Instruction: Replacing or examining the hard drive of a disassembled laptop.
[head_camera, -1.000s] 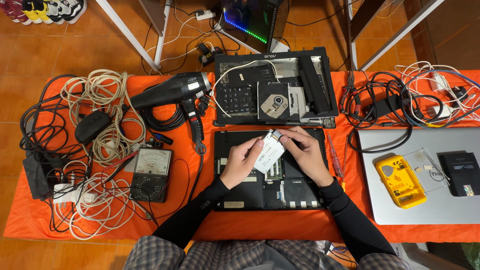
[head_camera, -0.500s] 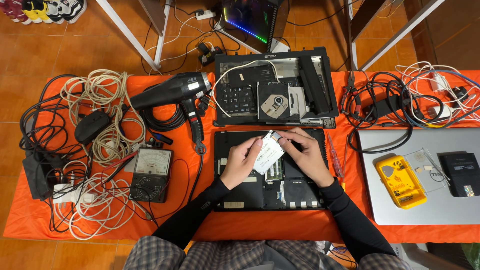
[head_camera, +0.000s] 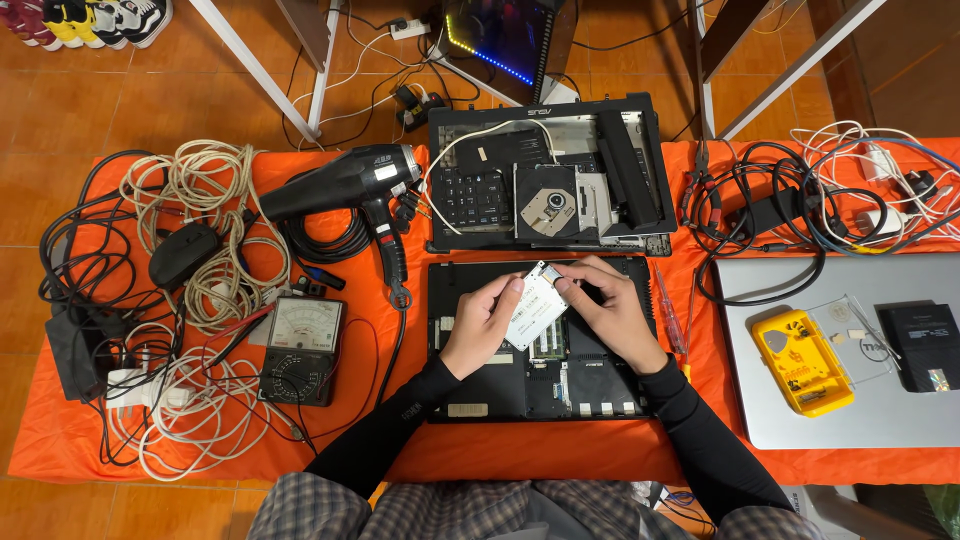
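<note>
A flat silver drive (head_camera: 537, 307), rectangular with a white label, is held tilted above an opened black laptop base (head_camera: 600, 385). My left hand (head_camera: 482, 325) grips its left edge and my right hand (head_camera: 610, 310) holds its right and upper edge. Both sleeves are black. Beyond the base lies a second stripped laptop shell (head_camera: 548, 175) with a keypad, a white cable and an optical drive inside.
On the orange cloth (head_camera: 60, 440) lie a black hair dryer (head_camera: 345, 185), an analogue multimeter (head_camera: 303, 348), a mouse (head_camera: 183, 254) and tangled cables (head_camera: 200, 300) at left. A screwdriver (head_camera: 668, 310), a closed silver laptop (head_camera: 850, 400), a yellow box (head_camera: 800, 362) and more cables (head_camera: 800, 200) sit right.
The drive has barely shifted between my hands; fingers of my right hand have moved slightly along its upper edge. Everything else stays put.
</note>
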